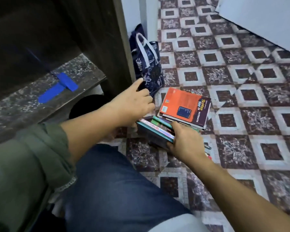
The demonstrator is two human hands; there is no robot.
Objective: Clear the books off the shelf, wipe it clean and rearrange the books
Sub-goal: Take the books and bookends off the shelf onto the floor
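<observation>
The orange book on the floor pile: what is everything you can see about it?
The orange and dark purple glossy paperback book lies flat, cover up, askew atop a pile on the patterned tiled floor. Its cover bears yellow lettering, the word MATEMATIK, a dark blue panel and a white sticker. The right hand grips a teal-edged stack of books beside it.

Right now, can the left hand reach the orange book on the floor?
Probably yes: the left hand is just beside the orange book, which lies uncovered atop its pile; the right hand grips other books.
</observation>
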